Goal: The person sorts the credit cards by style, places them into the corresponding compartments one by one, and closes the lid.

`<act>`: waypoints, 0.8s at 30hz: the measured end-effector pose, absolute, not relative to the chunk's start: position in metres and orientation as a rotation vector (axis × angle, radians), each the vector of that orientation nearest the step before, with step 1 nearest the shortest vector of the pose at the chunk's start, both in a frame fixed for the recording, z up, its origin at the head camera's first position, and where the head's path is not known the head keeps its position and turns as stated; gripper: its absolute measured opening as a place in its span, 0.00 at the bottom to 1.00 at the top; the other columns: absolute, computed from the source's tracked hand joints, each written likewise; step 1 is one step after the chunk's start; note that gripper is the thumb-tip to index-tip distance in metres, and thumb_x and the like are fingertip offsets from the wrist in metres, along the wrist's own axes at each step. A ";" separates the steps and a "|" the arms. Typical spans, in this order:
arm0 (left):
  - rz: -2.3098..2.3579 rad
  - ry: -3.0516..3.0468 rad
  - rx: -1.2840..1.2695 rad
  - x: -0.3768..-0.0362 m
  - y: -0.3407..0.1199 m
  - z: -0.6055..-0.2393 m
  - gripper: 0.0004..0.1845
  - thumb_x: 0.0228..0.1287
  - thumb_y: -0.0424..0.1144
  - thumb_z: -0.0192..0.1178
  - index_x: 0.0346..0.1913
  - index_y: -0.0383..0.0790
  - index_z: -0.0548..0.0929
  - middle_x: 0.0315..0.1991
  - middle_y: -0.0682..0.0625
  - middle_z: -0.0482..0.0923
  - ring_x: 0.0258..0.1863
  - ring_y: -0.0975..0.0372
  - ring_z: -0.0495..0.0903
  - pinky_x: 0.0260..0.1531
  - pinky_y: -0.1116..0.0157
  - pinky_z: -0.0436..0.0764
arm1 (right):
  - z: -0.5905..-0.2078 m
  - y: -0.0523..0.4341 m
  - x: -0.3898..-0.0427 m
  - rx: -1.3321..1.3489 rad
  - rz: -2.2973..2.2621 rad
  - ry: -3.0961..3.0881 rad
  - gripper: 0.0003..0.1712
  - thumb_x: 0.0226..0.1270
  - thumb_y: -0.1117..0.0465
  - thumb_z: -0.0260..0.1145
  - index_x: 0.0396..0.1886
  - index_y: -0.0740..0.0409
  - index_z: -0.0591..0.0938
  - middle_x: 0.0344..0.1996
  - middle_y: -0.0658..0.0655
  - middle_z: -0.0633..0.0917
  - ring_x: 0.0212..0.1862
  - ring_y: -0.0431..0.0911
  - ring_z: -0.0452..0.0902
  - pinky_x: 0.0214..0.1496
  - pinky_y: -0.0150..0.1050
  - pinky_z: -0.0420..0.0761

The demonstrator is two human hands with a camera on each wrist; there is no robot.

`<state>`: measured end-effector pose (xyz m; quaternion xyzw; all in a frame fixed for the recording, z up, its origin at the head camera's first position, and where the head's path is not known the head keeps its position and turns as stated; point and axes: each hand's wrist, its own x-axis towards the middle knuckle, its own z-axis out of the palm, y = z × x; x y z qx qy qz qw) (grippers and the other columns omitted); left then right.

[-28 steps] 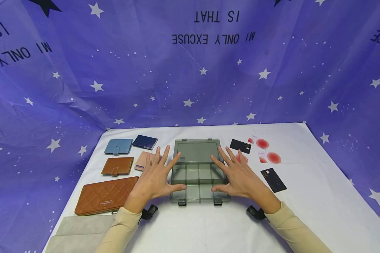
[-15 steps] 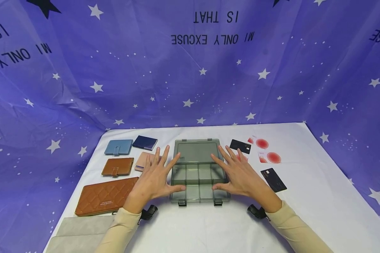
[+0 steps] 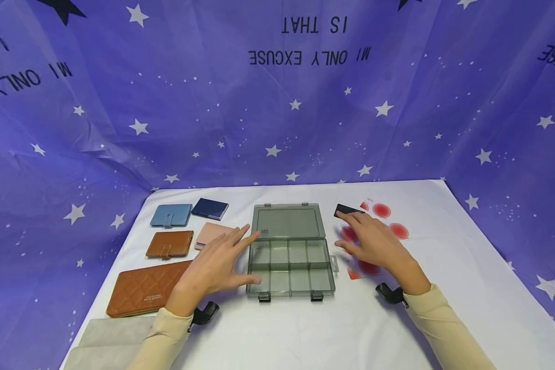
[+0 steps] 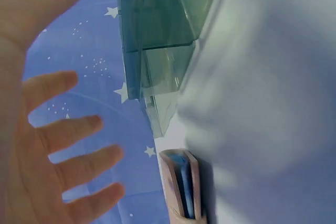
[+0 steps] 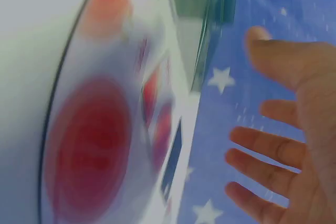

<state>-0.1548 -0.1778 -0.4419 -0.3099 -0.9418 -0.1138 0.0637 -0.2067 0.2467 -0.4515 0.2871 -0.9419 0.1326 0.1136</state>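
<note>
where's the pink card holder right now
In the head view the pink card holder lies left of the clear organizer box, partly behind the left hand.

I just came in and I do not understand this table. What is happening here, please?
A person sits at a white table with an open clear plastic box in the middle. Both hands are spread flat and hold nothing. The left hand hovers at the box's left side, next to several wallets. The right hand hovers over cards lying to the right of the box. The box compartments look empty.
</note>
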 end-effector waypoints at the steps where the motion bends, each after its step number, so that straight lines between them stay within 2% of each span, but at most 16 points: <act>1: -0.380 -2.843 -0.952 -0.153 -0.180 -0.442 0.57 0.54 0.75 0.73 0.83 0.51 0.69 0.82 0.40 0.66 0.74 0.41 0.74 0.71 0.41 0.73 | -0.453 0.253 -0.209 0.834 0.399 -2.782 0.45 0.65 0.44 0.80 0.77 0.57 0.77 0.64 0.66 0.83 0.61 0.63 0.84 0.55 0.60 0.85; 3: -0.448 -2.849 -0.972 -0.151 -0.184 -0.444 0.55 0.52 0.73 0.76 0.80 0.50 0.73 0.79 0.41 0.70 0.71 0.41 0.77 0.67 0.41 0.77 | -0.458 0.264 -0.214 0.835 0.433 -2.824 0.42 0.65 0.49 0.81 0.75 0.59 0.78 0.61 0.68 0.84 0.60 0.65 0.83 0.56 0.62 0.85; 5: -0.505 -2.867 -0.991 -0.149 -0.188 -0.446 0.53 0.50 0.72 0.78 0.77 0.50 0.77 0.78 0.41 0.72 0.71 0.42 0.78 0.66 0.40 0.77 | -0.464 0.273 -0.219 0.864 0.494 -2.858 0.39 0.66 0.55 0.80 0.73 0.63 0.79 0.62 0.69 0.84 0.64 0.67 0.80 0.62 0.64 0.81; 7: -0.547 -2.888 -1.011 -0.148 -0.190 -0.449 0.51 0.49 0.71 0.79 0.74 0.50 0.80 0.77 0.42 0.73 0.72 0.43 0.77 0.66 0.37 0.75 | -0.470 0.282 -0.222 0.927 0.571 -2.875 0.36 0.67 0.62 0.78 0.72 0.67 0.78 0.64 0.69 0.83 0.67 0.68 0.77 0.68 0.66 0.75; 10: -0.588 -2.913 -1.019 -0.148 -0.194 -0.452 0.49 0.50 0.71 0.78 0.73 0.50 0.81 0.78 0.44 0.71 0.73 0.45 0.76 0.66 0.36 0.75 | -0.478 0.287 -0.227 1.033 0.651 -2.867 0.34 0.66 0.67 0.76 0.71 0.69 0.79 0.66 0.68 0.83 0.70 0.69 0.75 0.72 0.67 0.71; 13: -0.635 -2.925 -1.013 -0.149 -0.194 -0.454 0.48 0.50 0.71 0.78 0.72 0.50 0.81 0.81 0.45 0.68 0.73 0.46 0.76 0.63 0.39 0.78 | -0.480 0.287 -0.228 1.062 0.639 -2.859 0.32 0.66 0.66 0.77 0.70 0.67 0.81 0.66 0.67 0.83 0.69 0.68 0.75 0.72 0.67 0.71; 19: -0.697 -2.954 -1.005 -0.147 -0.188 -0.458 0.48 0.53 0.74 0.74 0.73 0.50 0.79 0.85 0.46 0.60 0.72 0.44 0.77 0.51 0.47 0.86 | -0.479 0.284 -0.226 0.943 0.510 -2.909 0.32 0.65 0.56 0.81 0.67 0.61 0.85 0.58 0.64 0.83 0.62 0.64 0.77 0.66 0.63 0.77; 24: -0.768 -2.977 -1.030 -0.144 -0.181 -0.460 0.48 0.59 0.71 0.73 0.75 0.47 0.76 0.86 0.45 0.56 0.77 0.44 0.71 0.64 0.45 0.80 | -0.479 0.288 -0.226 0.953 0.483 -2.920 0.29 0.66 0.54 0.80 0.61 0.63 0.85 0.61 0.63 0.83 0.65 0.65 0.76 0.69 0.63 0.75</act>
